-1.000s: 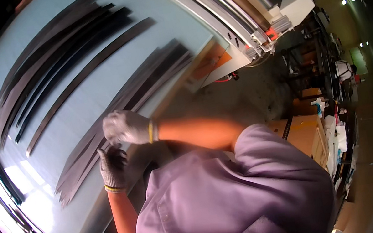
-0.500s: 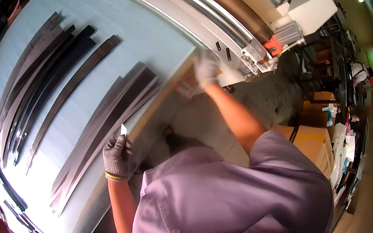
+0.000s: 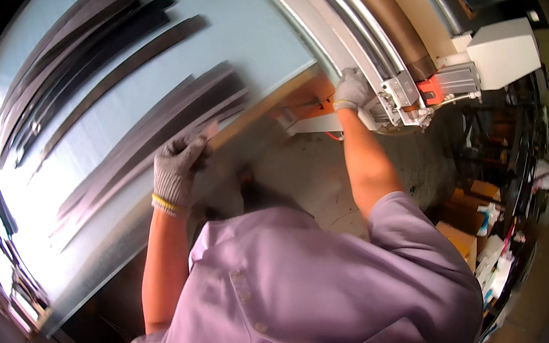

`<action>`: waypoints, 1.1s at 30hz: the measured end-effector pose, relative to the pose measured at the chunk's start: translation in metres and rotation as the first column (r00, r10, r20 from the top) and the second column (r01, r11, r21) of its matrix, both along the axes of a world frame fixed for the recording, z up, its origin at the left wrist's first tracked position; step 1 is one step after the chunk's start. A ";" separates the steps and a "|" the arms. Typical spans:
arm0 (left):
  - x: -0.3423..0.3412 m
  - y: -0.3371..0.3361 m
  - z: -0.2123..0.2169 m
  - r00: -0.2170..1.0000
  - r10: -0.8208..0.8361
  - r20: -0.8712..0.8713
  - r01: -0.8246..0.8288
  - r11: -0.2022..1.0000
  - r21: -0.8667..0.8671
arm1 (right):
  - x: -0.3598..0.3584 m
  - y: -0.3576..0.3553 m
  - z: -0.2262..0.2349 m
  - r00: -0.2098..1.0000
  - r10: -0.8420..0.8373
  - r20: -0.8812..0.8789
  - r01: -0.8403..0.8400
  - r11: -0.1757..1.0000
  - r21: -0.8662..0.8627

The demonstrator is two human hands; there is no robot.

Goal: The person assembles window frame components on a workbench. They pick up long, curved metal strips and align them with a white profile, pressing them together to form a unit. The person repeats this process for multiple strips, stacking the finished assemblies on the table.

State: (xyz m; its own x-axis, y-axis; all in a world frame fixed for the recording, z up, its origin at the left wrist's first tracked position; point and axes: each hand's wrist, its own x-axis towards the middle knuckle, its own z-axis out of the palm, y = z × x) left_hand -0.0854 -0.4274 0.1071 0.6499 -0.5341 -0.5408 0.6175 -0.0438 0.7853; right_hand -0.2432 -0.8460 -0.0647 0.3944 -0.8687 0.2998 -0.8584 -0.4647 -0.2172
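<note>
Left grip (image 3: 177, 168) pinching strip (image 3: 143, 145), right grip (image 3: 350, 89) on machine (image 3: 411, 90)

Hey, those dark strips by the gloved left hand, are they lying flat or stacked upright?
Lying flat. The dark strips are spread side by side on the pale table, and the left hand rests on their near ends.

Left hand (image 3: 176, 170): grey knit glove, yellow band at the cuff
Right hand (image 3: 351, 88): grey glove
Strips (image 3: 143, 145): dark grey to black
Table (image 3: 244, 13): pale blue top, tan front edge
Shirt (image 3: 321, 292): plain lilac
Machine (image 3: 501, 52): white box, orange parts, brown roller, silver rails
</note>
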 end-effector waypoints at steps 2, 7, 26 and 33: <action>-0.003 -0.001 0.012 1.000 0.005 0.008 -0.005 0.998 -0.058 | -0.002 -0.001 0.008 0.996 0.085 0.027 -0.086 0.995 0.049; -0.013 0.032 0.020 0.995 0.028 0.092 -0.023 0.998 -0.053 | -0.010 0.013 0.006 0.986 0.160 -0.037 -0.163 0.978 -0.127; -0.049 0.067 0.033 0.986 0.147 -0.076 -0.154 0.984 -0.093 | 0.003 0.078 0.045 0.882 0.310 0.356 -0.296 0.950 -0.095; -0.065 0.058 0.058 0.975 0.123 0.184 -0.096 0.984 -0.150 | 0.003 0.288 0.202 0.486 0.332 0.808 -0.644 0.761 0.074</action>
State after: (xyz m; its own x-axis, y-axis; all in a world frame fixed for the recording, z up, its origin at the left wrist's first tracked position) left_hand -0.1504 -0.3690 0.1656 0.7929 -0.5154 -0.3250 0.4493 0.1342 0.8832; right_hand -0.2403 -0.5577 0.1376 0.5743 -0.6971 0.4293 0.0100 -0.5183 -0.8551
